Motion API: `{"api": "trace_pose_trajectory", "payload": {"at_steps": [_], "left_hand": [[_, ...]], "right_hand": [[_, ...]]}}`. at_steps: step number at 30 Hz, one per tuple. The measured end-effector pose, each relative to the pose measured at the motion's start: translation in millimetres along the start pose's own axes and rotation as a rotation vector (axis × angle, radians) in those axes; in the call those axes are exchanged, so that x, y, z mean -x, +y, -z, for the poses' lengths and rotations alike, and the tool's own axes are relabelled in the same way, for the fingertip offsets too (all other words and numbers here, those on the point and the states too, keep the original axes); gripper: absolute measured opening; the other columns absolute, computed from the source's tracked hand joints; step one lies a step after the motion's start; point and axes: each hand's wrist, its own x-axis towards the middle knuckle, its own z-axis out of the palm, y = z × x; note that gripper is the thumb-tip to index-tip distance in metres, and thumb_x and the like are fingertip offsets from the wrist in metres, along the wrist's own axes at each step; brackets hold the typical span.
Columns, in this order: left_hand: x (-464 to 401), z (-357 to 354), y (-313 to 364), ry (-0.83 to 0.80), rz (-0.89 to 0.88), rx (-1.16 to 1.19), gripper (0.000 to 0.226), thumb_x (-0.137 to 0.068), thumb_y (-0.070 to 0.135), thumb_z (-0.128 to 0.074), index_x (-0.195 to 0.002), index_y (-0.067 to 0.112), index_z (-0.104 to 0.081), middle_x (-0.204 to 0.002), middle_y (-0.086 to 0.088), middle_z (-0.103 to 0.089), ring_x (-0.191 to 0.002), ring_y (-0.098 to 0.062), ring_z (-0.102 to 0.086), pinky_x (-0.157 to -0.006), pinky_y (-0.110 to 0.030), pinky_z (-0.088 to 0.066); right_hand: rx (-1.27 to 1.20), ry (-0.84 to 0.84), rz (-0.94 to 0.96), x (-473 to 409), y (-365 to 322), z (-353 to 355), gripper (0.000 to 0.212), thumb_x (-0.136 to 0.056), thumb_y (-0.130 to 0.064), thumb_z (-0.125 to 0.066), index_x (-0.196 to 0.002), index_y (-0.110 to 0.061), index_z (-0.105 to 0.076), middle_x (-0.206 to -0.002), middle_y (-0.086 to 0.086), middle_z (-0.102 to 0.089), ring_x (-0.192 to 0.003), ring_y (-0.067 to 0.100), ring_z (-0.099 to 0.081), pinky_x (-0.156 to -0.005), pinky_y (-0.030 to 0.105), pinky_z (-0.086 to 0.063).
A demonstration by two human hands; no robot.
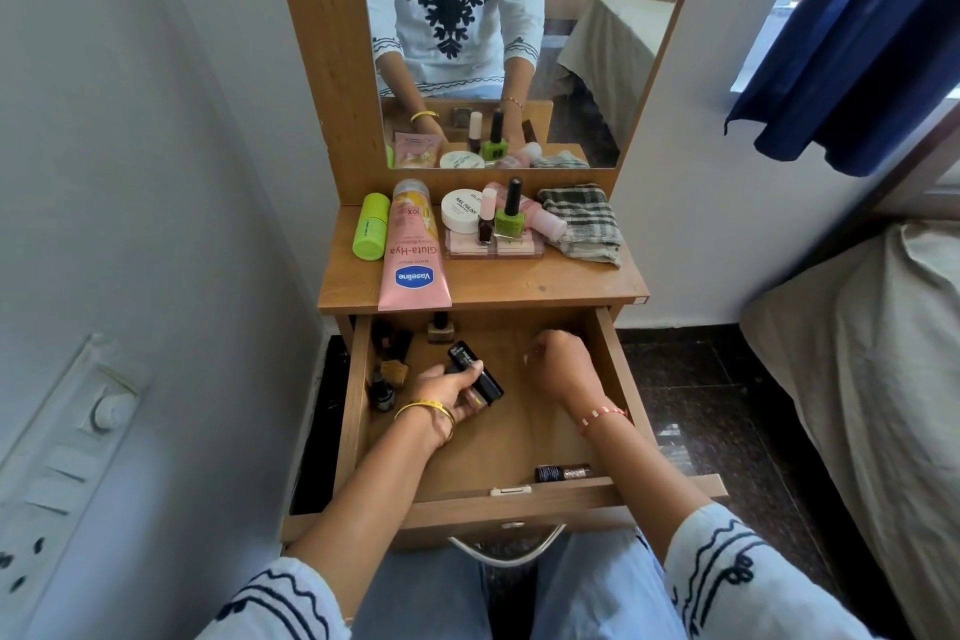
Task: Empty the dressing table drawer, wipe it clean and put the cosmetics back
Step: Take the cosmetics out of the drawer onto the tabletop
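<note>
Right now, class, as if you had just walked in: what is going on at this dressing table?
A person is reaching into the open drawer with both hands. The left hand grips a few dark cosmetic tubes; the right hand is curled at the back, and what it holds cannot be seen. Small bottles remain along the drawer's left side, one more at the front. On the tabletop lie a pink Vaseline tube, a green bottle, nail polishes and a checked cloth.

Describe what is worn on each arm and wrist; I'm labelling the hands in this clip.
Left hand: yellow bangle at the wrist. Right hand: thin pink-and-white beaded bracelet. Both arms end in loose white fabric sleeves with dark wavy embroidery.
</note>
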Motion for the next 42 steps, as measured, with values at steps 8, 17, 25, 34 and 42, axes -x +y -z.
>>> {"api": "trace_pose_trajectory", "payload": {"at_steps": [8, 17, 25, 34, 42], "left_hand": [[6.4, -0.9, 2.2, -0.063, -0.026, -0.01, 0.035, -0.085, 0.002, -0.06, -0.119, -0.002, -0.054, -0.085, -0.006, -0.061, -0.075, -0.017, -0.059, -0.055, -0.027, -0.055], [20.5, -11.7, 10.9, -0.122, -0.073, 0.012, 0.023, -0.086, -0.015, -0.041, -0.08, 0.003, -0.056, -0.081, -0.014, -0.059, -0.073, -0.021, -0.059, -0.062, -0.027, -0.053], [52.1, -31.4, 40.8, -0.109, -0.453, -0.182, 0.024, -0.084, -0.005, -0.059, -0.107, 0.002, -0.061, -0.082, -0.004, -0.062, -0.072, -0.014, -0.061, -0.068, -0.023, -0.054], [42.2, -54.7, 83.4, 0.19, -0.823, -0.635, 0.021, -0.081, 0.012, -0.067, -0.101, 0.006, -0.069, -0.107, -0.012, -0.069, -0.103, -0.023, -0.062, -0.085, -0.025, -0.046], [25.7, -58.8, 98.9, 0.266, -0.762, -0.837, 0.022, -0.083, 0.013, -0.066, -0.101, 0.002, -0.069, -0.106, -0.014, -0.069, -0.099, -0.024, -0.061, -0.085, -0.026, -0.042]], "right_hand": [[-0.196, -0.22, 0.114, 10.2, -24.6, -5.0, 0.021, -0.09, -0.016, -0.059, -0.105, -0.005, -0.069, -0.1, 0.011, -0.069, -0.082, 0.011, -0.057, -0.056, 0.011, -0.038], [-0.331, -0.32, 0.103, 19.3, -25.6, 26.7, 0.036, -0.083, -0.003, -0.065, -0.118, -0.004, -0.06, -0.105, 0.015, -0.068, -0.075, 0.011, -0.062, -0.06, 0.015, -0.052], [-0.564, -0.202, 0.093, 18.1, -32.3, 76.9, 0.031, -0.084, -0.005, -0.063, -0.114, -0.012, -0.062, -0.105, 0.006, -0.067, -0.082, 0.013, -0.065, -0.071, 0.022, -0.054], [-0.048, 0.118, 0.231, -22.5, -50.2, 70.0, 0.036, -0.085, -0.005, -0.062, -0.119, -0.014, -0.061, -0.116, 0.007, -0.064, -0.104, 0.02, -0.058, -0.085, 0.025, -0.048], [0.117, 0.227, 0.347, -30.9, -52.7, 64.5, 0.036, -0.087, -0.007, -0.061, -0.123, -0.014, -0.059, -0.127, 0.011, -0.056, -0.118, 0.027, -0.051, -0.098, 0.031, -0.043]]}}
